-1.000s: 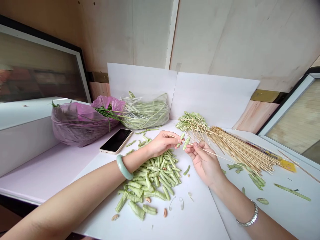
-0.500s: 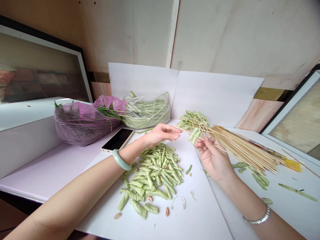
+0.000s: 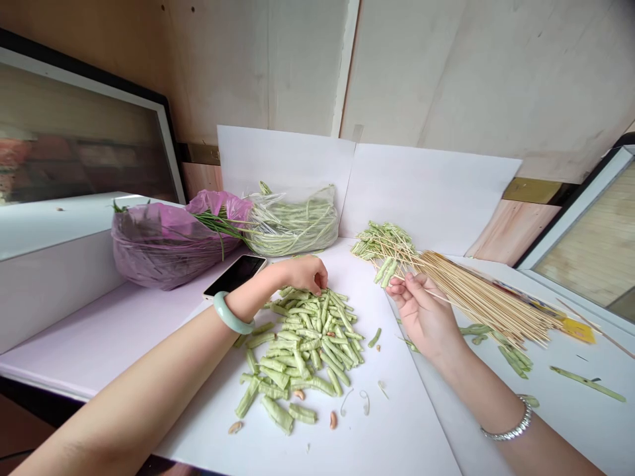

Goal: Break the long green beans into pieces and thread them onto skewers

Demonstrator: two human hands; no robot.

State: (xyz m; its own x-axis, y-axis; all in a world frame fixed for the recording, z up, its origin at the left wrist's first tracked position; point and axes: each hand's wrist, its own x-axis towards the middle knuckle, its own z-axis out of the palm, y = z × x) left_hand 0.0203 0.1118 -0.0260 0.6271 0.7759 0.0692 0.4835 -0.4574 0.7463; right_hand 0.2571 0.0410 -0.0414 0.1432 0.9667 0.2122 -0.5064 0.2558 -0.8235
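My right hand (image 3: 421, 311) pinches a thin bamboo skewer (image 3: 443, 297) between thumb and fingers. A few cut green bean pieces (image 3: 385, 271) are threaded side by side near its tip. My left hand (image 3: 303, 274), with a pale green bangle above it, is at the far edge of a pile of cut green beans (image 3: 312, 344). Its fingers curl downward, closed, and whatever they pinch is hidden. Beyond my right hand lies a heap of finished bean skewers (image 3: 384, 239), their sticks pointing several ways.
Loose bamboo skewers (image 3: 486, 294) lie in a bundle at the right, with bean scraps (image 3: 516, 360) in front. A phone (image 3: 238, 272), a purple bag (image 3: 169, 248) of greens and a clear bag (image 3: 297, 221) of long beans stand back left. White boards (image 3: 426, 192) rise behind.
My left hand has moved down and left from near the threaded beans to the pile, its fingers curling from outstretched to closed. My right hand holds the skewer almost still.
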